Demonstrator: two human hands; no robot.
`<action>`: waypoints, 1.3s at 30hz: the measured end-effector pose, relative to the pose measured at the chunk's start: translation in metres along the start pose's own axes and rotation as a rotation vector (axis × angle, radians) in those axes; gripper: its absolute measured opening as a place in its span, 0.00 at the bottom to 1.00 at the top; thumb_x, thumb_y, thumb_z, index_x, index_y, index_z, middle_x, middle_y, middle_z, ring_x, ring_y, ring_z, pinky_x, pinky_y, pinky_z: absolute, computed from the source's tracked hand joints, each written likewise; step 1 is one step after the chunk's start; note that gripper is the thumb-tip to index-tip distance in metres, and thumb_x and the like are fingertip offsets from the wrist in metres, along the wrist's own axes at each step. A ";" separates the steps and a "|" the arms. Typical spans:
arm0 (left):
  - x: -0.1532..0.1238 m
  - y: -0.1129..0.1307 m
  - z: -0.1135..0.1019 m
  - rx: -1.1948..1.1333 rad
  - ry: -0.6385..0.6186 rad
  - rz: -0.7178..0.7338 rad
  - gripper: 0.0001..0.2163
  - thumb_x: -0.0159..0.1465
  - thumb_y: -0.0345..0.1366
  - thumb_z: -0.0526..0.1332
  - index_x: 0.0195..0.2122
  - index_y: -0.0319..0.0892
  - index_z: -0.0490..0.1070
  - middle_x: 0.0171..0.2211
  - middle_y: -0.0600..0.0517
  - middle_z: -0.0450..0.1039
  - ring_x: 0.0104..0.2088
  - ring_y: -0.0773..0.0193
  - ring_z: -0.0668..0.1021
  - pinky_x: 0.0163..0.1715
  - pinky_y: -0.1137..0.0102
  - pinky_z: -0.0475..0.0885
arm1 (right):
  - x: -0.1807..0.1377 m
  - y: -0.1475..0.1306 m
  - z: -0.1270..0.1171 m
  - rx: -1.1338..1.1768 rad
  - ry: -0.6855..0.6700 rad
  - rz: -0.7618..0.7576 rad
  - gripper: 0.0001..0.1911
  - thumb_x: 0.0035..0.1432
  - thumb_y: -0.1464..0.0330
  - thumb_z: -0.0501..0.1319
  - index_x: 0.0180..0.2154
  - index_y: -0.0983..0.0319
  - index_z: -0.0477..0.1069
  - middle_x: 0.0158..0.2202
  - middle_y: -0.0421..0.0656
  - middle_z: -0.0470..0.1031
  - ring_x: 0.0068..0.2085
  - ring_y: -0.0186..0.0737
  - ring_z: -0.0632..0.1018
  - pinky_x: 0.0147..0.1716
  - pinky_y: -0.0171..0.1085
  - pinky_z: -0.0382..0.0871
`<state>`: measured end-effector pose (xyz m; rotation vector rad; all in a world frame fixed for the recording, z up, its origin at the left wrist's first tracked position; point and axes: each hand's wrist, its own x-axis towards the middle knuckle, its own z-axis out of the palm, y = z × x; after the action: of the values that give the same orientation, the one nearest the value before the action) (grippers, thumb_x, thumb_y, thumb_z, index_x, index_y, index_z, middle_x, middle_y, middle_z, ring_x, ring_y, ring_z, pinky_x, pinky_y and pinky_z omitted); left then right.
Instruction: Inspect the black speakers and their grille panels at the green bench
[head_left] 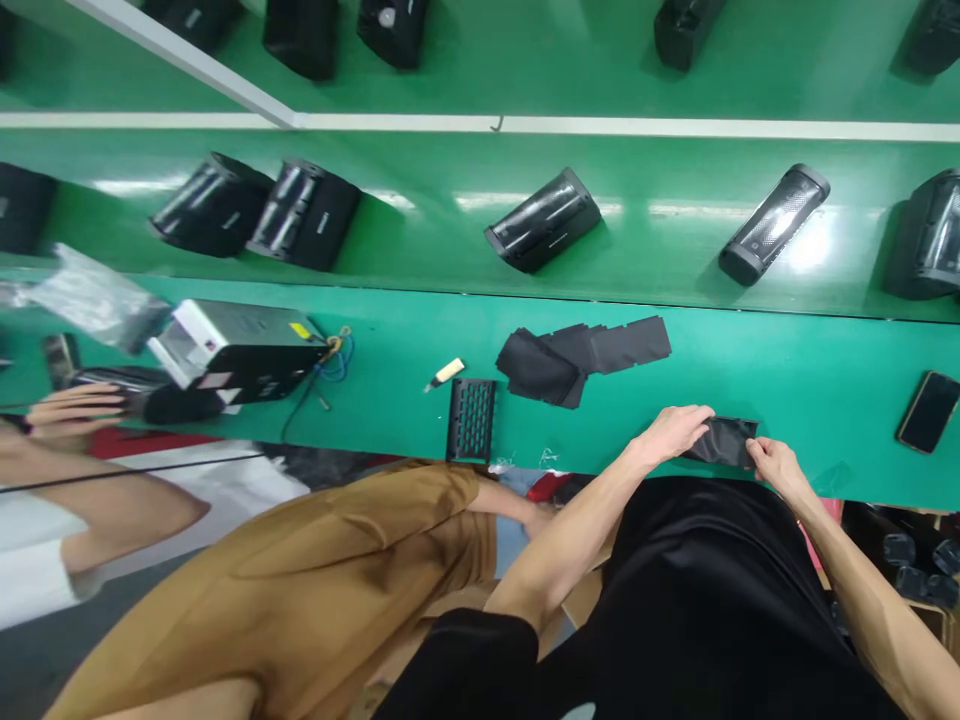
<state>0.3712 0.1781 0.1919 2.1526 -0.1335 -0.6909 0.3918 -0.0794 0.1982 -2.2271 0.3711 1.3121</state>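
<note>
A small black sheet piece (726, 441) lies at the near edge of the green table (795, 380). My left hand (675, 430) grips its left end with fingers curled over it. My right hand (776, 465) pinches its right end. Both hands hold the piece low on the table surface, right in front of my black-clad body. A loose pile of similar black sheets (577, 360) lies a little further away to the left of my hands.
A black grille (471, 420) and a small yellowish tool (446, 373) lie left of the pile. A phone (928, 410) rests at right. Black speakers (544, 220) (776, 222) sit on the belt beyond. A co-worker in brown (315, 580) sits left; another person's hand (75, 410) is near a boxy device (232, 350).
</note>
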 end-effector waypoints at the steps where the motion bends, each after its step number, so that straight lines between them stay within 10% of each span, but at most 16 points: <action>1: -0.002 0.000 0.003 0.044 0.004 -0.018 0.13 0.74 0.35 0.61 0.58 0.47 0.76 0.50 0.45 0.83 0.49 0.53 0.85 0.51 0.64 0.76 | 0.001 0.001 0.000 -0.043 0.013 0.010 0.16 0.76 0.55 0.64 0.46 0.63 0.78 0.43 0.43 0.81 0.39 0.40 0.82 0.43 0.43 0.81; 9: -0.017 0.003 0.013 0.178 0.208 -0.210 0.24 0.74 0.40 0.64 0.69 0.47 0.67 0.58 0.41 0.75 0.58 0.49 0.78 0.53 0.60 0.75 | -0.001 0.003 -0.004 -0.181 0.215 -0.026 0.23 0.69 0.54 0.68 0.57 0.61 0.74 0.50 0.48 0.79 0.50 0.50 0.81 0.54 0.51 0.75; 12: -0.019 -0.006 0.011 0.137 0.273 -0.259 0.22 0.70 0.39 0.67 0.64 0.45 0.72 0.59 0.40 0.72 0.60 0.48 0.74 0.58 0.56 0.73 | 0.001 -0.001 -0.002 -0.136 0.297 -0.129 0.35 0.62 0.53 0.70 0.66 0.57 0.68 0.59 0.52 0.73 0.57 0.55 0.78 0.56 0.50 0.72; 15: -0.016 -0.016 0.008 0.045 0.287 -0.266 0.09 0.69 0.35 0.67 0.50 0.45 0.78 0.54 0.43 0.75 0.57 0.50 0.73 0.59 0.56 0.72 | 0.008 -0.006 -0.002 -0.062 0.321 -0.208 0.24 0.65 0.56 0.67 0.59 0.57 0.74 0.58 0.51 0.72 0.56 0.55 0.76 0.58 0.51 0.70; 21: -0.013 -0.019 -0.009 -0.272 0.250 -0.244 0.11 0.68 0.46 0.68 0.36 0.44 0.75 0.32 0.53 0.75 0.38 0.60 0.76 0.42 0.66 0.74 | 0.013 -0.012 -0.020 0.228 0.196 -0.287 0.17 0.70 0.54 0.68 0.41 0.62 0.74 0.39 0.41 0.76 0.39 0.41 0.78 0.44 0.44 0.75; 26: -0.018 0.000 -0.029 -0.612 0.163 -0.220 0.23 0.66 0.55 0.66 0.53 0.44 0.69 0.34 0.55 0.77 0.28 0.65 0.78 0.27 0.72 0.72 | -0.005 -0.026 -0.040 0.561 0.079 -0.303 0.28 0.57 0.43 0.71 0.43 0.57 0.68 0.28 0.36 0.73 0.26 0.38 0.73 0.27 0.37 0.69; 30: -0.023 0.021 -0.046 -1.019 0.138 -0.227 0.28 0.59 0.53 0.72 0.54 0.45 0.66 0.32 0.57 0.75 0.23 0.66 0.77 0.21 0.73 0.71 | -0.028 -0.042 -0.052 0.745 0.057 -0.346 0.34 0.46 0.44 0.77 0.47 0.55 0.69 0.32 0.39 0.80 0.31 0.43 0.79 0.33 0.39 0.74; 39: -0.036 0.046 -0.067 -1.073 0.251 -0.171 0.27 0.61 0.59 0.71 0.49 0.42 0.73 0.24 0.60 0.67 0.23 0.69 0.70 0.25 0.74 0.64 | -0.068 -0.054 -0.066 0.873 0.058 -0.389 0.28 0.51 0.50 0.79 0.48 0.55 0.75 0.38 0.42 0.82 0.34 0.43 0.80 0.35 0.38 0.75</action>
<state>0.3821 0.2078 0.2755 1.1905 0.4660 -0.4178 0.4327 -0.0741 0.2994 -1.4894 0.4039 0.6793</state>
